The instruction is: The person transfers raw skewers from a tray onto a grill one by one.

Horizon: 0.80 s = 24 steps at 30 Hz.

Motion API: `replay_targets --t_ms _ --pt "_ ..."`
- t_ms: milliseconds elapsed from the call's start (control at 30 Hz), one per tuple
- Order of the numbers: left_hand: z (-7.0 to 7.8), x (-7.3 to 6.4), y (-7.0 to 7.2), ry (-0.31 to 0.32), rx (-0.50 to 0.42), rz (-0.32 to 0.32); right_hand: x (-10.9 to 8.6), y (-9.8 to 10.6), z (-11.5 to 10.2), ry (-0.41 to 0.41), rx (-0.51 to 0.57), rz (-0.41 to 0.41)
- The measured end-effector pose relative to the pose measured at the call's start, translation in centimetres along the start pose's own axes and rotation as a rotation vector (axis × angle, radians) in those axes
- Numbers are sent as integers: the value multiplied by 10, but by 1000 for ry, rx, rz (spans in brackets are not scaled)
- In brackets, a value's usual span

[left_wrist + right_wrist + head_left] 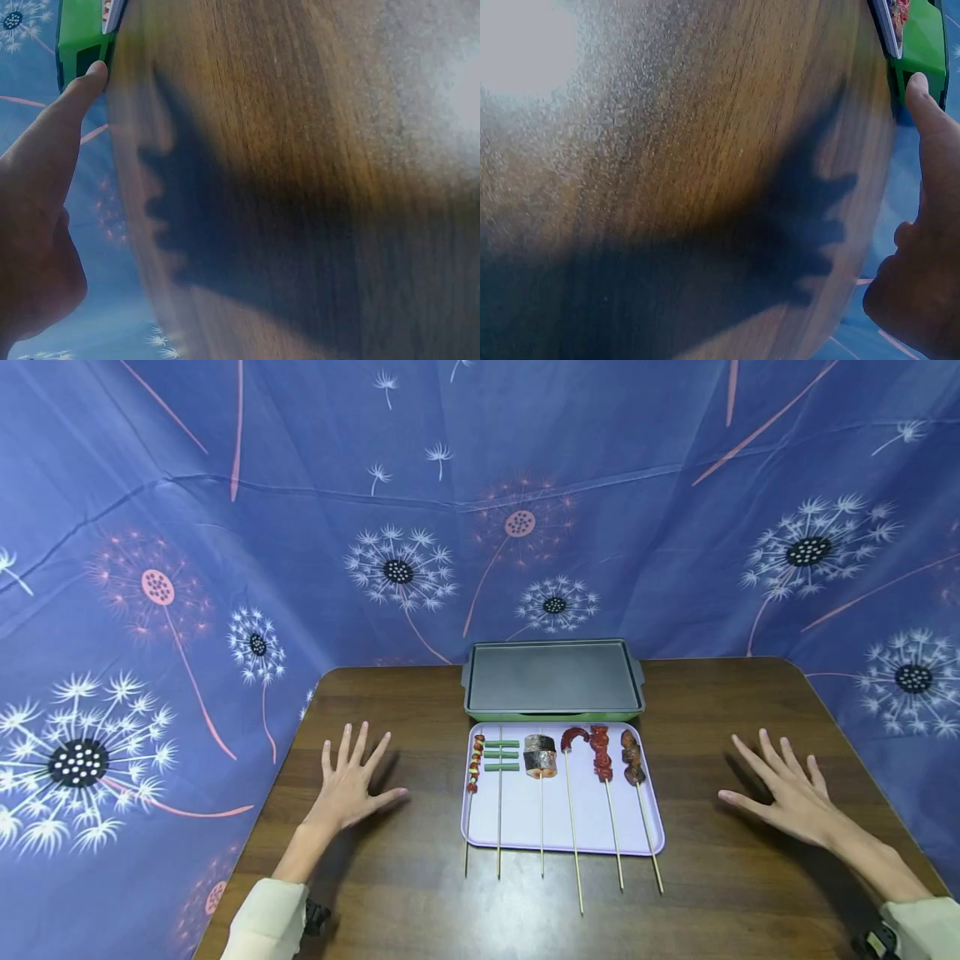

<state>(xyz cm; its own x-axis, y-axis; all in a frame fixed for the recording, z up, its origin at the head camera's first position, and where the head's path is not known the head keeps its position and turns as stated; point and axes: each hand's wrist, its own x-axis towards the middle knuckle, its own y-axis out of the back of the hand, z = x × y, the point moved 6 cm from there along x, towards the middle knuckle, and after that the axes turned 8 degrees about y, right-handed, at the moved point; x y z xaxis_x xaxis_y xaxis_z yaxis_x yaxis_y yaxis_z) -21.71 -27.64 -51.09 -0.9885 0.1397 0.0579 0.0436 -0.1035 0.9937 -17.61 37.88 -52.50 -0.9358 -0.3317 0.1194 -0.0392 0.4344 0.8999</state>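
Observation:
My left hand is spread above the left part of the table, holding nothing. On the other side my right hand is spread the same way, also with nothing in it. Between them lies a lilac tray with several skewers, their sticks jutting over its near edge. From left to right come a thin red-and-yellow skewer, a skewer of green pieces, a fish-like chunk skewer, a curled red skewer, a red meat skewer and a brown-ball skewer.
Behind the tray stands a grill with a flat dark top and a green base. The brown wooden table has rounded far corners. A blue cloth with dandelion prints hangs behind and at both sides.

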Motion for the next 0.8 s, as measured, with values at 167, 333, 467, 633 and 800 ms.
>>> replay_targets --t_ms 167,333,467,633,800 --pt "-4 1 0 -4 -38 24 0 -4 1 14 65 1" --pt "-3 1 -2 -9 -129 69 2 -8 -2 45 188 9" --pt "2 1 -5 -20 -191 83 3 -10 -6 48 268 10" --pt "14 0 -10 -44 -237 79 7 -14 -14 45 298 11" --pt "28 -3 -12 -62 -347 82 8 -17 -25 25 304 11"
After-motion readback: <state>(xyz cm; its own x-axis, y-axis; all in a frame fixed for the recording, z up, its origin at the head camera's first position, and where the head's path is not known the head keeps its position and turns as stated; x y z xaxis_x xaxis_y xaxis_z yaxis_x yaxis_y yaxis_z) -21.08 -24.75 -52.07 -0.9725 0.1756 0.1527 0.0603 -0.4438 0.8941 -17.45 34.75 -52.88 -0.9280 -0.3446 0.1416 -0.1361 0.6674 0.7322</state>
